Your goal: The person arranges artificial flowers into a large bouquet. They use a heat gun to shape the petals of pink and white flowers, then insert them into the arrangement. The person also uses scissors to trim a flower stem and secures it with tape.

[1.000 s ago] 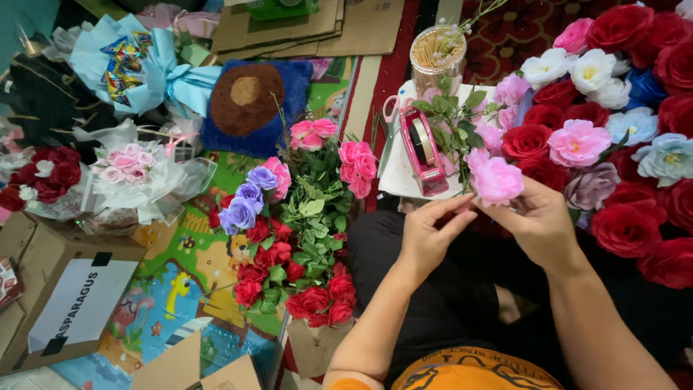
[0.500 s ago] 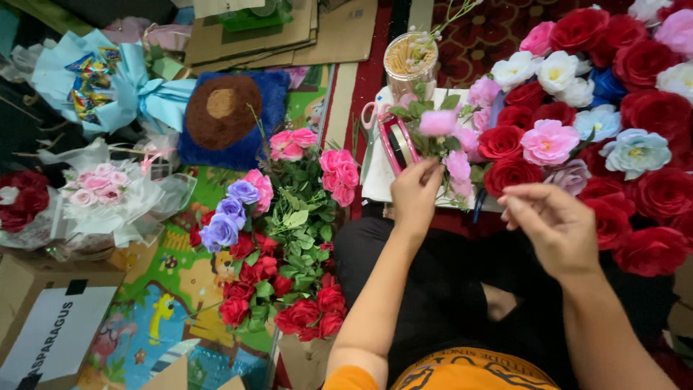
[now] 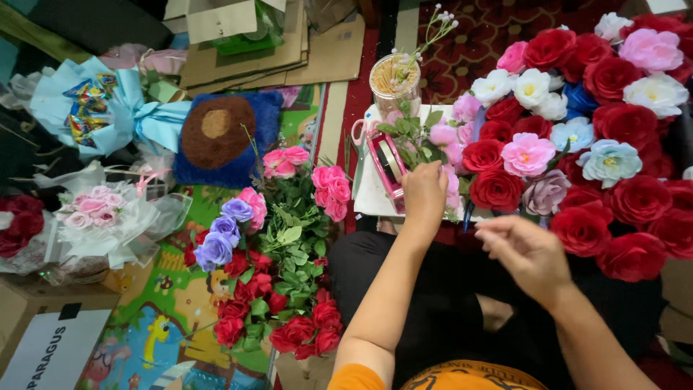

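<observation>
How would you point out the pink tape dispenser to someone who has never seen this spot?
Find the big spread of red, pink and white fabric roses on the right. At its left edge lies a white board, with the person's left hand on it. The pink plastic tape dispenser lies just left of that hand, the only hard, boxy pink thing among soft blooms.

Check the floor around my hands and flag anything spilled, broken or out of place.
Nothing looks spilled or broken. The floor is crowded but orderly: flowers massed on the right, a bunch on the mat, the left hand by the pink tape dispenser, the right hand empty.
</observation>
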